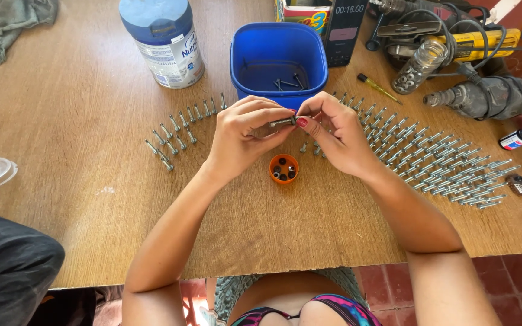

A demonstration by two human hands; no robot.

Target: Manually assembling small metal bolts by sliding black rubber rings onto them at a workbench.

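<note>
- Fingers [260, 118] of the left hand [240, 136] and right hand [336, 133] pinch one bolt [282, 122] level above the orange cap [284, 168].
- Steady ends and small turns look best, judging by the grip.

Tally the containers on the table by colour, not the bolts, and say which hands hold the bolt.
Blue tub: 1
White can with blue lid: 1
Orange cap: 1
Clear jar: 1
Total: 4
Left hand and right hand both pinch one bolt.
</note>
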